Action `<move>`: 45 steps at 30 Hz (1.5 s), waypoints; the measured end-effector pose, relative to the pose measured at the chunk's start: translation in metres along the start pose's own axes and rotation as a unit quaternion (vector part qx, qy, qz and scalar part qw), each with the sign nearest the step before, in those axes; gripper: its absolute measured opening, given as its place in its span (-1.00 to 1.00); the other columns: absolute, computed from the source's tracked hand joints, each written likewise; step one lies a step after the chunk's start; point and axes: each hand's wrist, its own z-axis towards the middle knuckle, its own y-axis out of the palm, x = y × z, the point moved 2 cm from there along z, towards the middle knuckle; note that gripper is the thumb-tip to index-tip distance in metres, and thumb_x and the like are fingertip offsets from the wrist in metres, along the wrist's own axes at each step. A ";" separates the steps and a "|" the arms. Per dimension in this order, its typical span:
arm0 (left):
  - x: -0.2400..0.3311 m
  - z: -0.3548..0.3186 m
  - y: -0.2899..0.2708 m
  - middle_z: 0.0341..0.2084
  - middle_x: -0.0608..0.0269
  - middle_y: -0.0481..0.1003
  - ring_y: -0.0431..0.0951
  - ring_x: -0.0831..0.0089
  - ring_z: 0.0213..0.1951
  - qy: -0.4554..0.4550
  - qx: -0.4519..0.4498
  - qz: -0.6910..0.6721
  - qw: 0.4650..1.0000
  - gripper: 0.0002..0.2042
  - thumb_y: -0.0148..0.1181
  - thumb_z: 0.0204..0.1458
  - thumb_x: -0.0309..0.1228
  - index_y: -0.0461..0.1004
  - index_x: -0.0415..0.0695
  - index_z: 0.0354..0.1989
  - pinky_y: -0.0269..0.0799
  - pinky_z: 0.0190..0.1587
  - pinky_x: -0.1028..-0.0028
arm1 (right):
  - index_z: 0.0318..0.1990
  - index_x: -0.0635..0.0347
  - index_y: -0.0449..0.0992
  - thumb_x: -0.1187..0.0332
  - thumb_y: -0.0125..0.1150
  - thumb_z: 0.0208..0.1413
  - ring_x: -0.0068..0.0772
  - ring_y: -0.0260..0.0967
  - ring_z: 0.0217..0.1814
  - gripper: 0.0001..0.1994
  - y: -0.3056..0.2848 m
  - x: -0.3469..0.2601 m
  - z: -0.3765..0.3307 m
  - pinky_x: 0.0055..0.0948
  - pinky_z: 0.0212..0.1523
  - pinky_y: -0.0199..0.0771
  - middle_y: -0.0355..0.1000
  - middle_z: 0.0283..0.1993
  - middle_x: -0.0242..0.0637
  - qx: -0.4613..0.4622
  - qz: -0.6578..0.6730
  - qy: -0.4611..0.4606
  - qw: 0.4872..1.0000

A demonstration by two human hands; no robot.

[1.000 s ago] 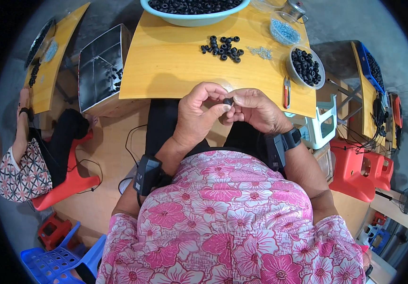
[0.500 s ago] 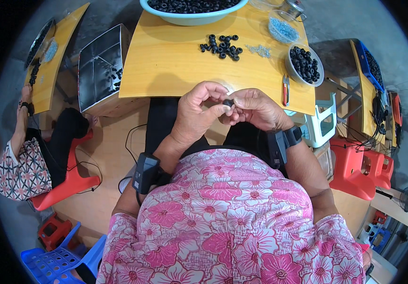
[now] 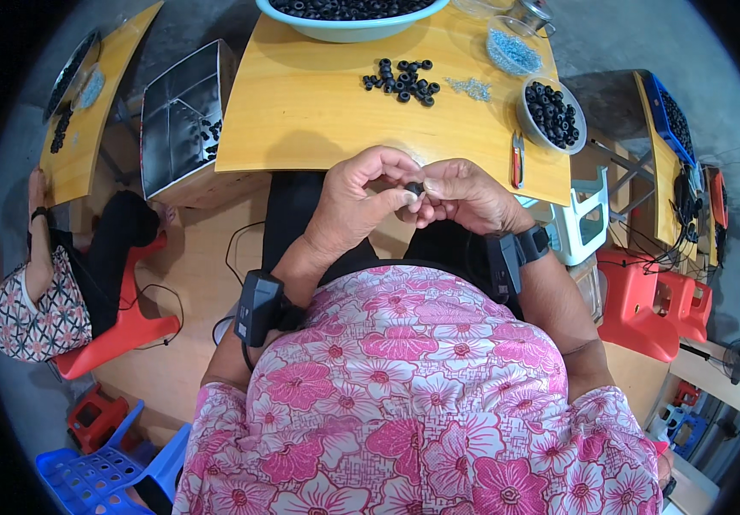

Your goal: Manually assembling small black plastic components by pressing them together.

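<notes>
Across a smooth, wood-grained yellow tabletop (image 3: pixel 318 129), loosely heaped: small black ring-shaped pieces (image 3: pixel 403 81), beside a thin scatter of tiny clear, glassy bits (image 3: pixel 470 88). Near the right edge, a round translucent plastic bowl (image 3: pixel 583 127) of similar black pieces, just above slim red-handled metal snips (image 3: pixel 517 163). Over the lap, near the table edge, pinched between fingertips of bare left hand (image 3: pixel 359 199) and bare right hand (image 3: pixel 466 199): one rounded black piece (image 3: pixel 414 188). On the left forearm, a boxy black device (image 3: pixel 259 300), with pale markings too small to read.
</notes>
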 end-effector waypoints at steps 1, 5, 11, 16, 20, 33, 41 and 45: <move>0.000 0.000 0.000 -0.31 0.37 0.50 0.48 0.66 -0.21 0.000 -0.001 0.000 1.000 -0.71 0.19 -0.04 -0.67 0.44 -0.21 -0.11 0.41 -0.12 0.64 | -0.21 0.33 0.52 0.21 0.19 0.20 -0.52 0.46 -0.35 -0.71 0.000 0.000 0.000 -0.57 -0.23 0.47 0.49 -0.35 -0.33 -0.003 -0.010 0.000 1.000; 0.000 0.001 -0.001 -0.30 0.36 0.51 0.49 0.65 -0.19 0.021 0.012 0.043 0.999 -0.72 0.20 -0.04 -0.67 0.45 -0.21 -0.11 0.41 -0.11 0.62 | -0.22 0.32 0.52 0.22 0.17 0.22 -0.56 0.42 -0.38 -0.72 0.006 -0.001 0.000 -0.56 -0.23 0.48 0.45 -0.40 -0.38 0.015 -0.003 -0.007 1.000; -0.009 0.001 -0.002 -0.23 0.31 0.53 0.50 0.61 -0.14 0.015 0.011 0.008 1.000 -0.68 0.18 -0.04 -0.70 0.44 -0.20 -0.07 0.42 -0.05 0.58 | -0.16 0.29 0.50 0.24 0.12 0.25 -0.59 0.40 -0.38 -0.75 0.007 -0.001 0.001 -0.57 -0.23 0.47 0.40 -0.42 -0.44 0.003 -0.043 -0.026 0.999; -0.011 0.002 0.001 -0.20 0.31 0.49 0.49 0.56 -0.10 0.010 0.005 -0.055 0.998 -0.62 0.17 -0.03 -0.72 0.39 -0.21 0.00 0.43 -0.03 0.56 | -0.12 0.30 0.47 0.28 0.09 0.26 -0.63 0.38 -0.36 -0.77 0.016 -0.005 -0.002 -0.63 -0.27 0.41 0.40 -0.39 -0.45 0.053 -0.141 -0.061 0.987; -0.016 0.001 0.004 -0.13 0.27 0.35 0.43 0.51 -0.02 0.008 0.016 -0.055 0.998 -0.53 0.22 -0.02 -0.69 0.33 -0.27 0.12 0.44 0.02 0.53 | -0.12 0.29 0.46 0.31 0.08 0.25 -0.65 0.35 -0.36 -0.79 0.021 -0.005 -0.003 -0.63 -0.29 0.38 0.40 -0.38 -0.45 0.062 -0.165 -0.087 0.980; -0.011 0.000 0.009 -0.13 0.30 0.31 0.38 0.55 -0.03 -0.043 -0.020 -0.034 0.998 -0.48 0.26 0.08 -0.48 0.28 -0.36 0.20 0.35 0.04 0.56 | -0.10 0.31 0.43 0.44 0.06 0.10 -0.35 0.33 -0.37 -0.78 0.028 -0.011 -0.003 -0.45 -0.25 0.37 0.40 -0.38 -0.17 0.097 -0.383 -0.213 0.894; -0.010 0.000 0.010 -0.19 0.33 0.30 0.39 0.59 -0.10 -0.037 -0.011 -0.076 0.996 -0.52 0.25 0.08 -0.51 0.30 -0.36 0.18 0.36 0.01 0.57 | -0.11 0.32 0.43 0.46 0.07 0.10 -0.42 0.34 -0.36 -0.79 0.030 -0.012 -0.002 -0.46 -0.25 0.38 0.42 -0.38 -0.19 0.104 -0.379 -0.219 0.893; -0.007 0.001 0.012 -0.19 0.32 0.33 0.38 0.60 -0.13 -0.029 0.006 -0.073 0.997 -0.54 0.24 0.10 -0.48 0.32 -0.36 0.16 0.35 -0.01 0.58 | -0.11 0.32 0.39 0.49 0.08 0.10 -0.45 0.33 -0.40 -0.80 0.032 -0.015 -0.003 -0.46 -0.29 0.39 0.40 -0.40 -0.23 0.136 -0.399 -0.231 0.877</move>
